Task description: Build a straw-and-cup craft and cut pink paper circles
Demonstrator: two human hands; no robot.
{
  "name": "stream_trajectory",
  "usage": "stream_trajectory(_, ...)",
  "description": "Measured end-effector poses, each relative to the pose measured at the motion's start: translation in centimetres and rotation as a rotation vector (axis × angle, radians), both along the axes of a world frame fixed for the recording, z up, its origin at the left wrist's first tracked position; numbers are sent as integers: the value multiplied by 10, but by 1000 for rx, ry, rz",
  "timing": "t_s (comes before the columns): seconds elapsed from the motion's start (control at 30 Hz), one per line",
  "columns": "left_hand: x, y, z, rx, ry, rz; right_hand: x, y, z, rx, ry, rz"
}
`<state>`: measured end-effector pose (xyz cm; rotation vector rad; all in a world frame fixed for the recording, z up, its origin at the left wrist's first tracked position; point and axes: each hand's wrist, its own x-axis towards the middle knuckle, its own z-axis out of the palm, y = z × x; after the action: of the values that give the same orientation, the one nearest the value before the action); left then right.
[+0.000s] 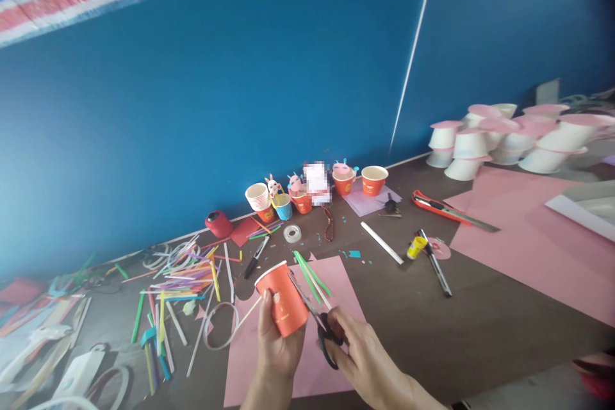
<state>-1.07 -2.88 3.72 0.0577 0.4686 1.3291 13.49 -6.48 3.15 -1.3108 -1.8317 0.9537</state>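
Observation:
An orange-red paper cup (282, 300), tilted, is in my left hand (280, 349), whose fingers wrap round its lower side. My right hand (358, 352) has its fingers in the black handles of a pair of scissors (327, 337). The scissors' blades lie against the right side of the cup. Under both hands is a pink paper sheet (240, 379). Green and white straws (312, 278) lie on the sheet just behind the scissors. A pale strip runs from the cup's left side towards a roll of tape (221, 327).
Loose coloured straws (187, 278) spread at the left. Decorated cups (302, 200) and a cup stack (258, 195) stand by the blue wall. An orange cutter (427, 204), a second cutter (437, 266) and a yellow tub (416, 247) lie right, near pink sheets (523, 237) and white cups (468, 147).

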Motion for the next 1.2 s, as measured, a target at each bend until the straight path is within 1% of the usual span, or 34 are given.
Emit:
stream_trajectory(0.13,2,0,2,-48,23,17,2,-1,-5,-3,43,11)
stream_trajectory(0.23,4,0,8,-75,30,19,3,0,-11,-14,123,27)
stream_trajectory(0.37,5,-2,16,-84,14,-50,4,4,-18,-97,381,82)
stream_trajectory(0.47,3,-1,16,-101,-3,-71,6,8,-21,-110,513,65)
stream_trajectory(0.53,1,0,15,-115,0,-58,10,9,-19,-87,479,60)
stream_trajectory(0.7,1,1,16,-179,46,-10,18,5,-9,15,151,52)
stream_trajectory(0.77,1,1,17,-184,18,-7,19,4,-6,39,79,35)
stream_trajectory(0.9,2,0,17,-153,-34,5,17,3,-6,48,-3,17)
stream_trajectory(1.03,4,-2,16,-128,-11,13,17,4,-8,50,-51,35)
stream_trajectory(1.2,4,-3,16,-137,-5,-15,15,4,-14,89,-117,34)
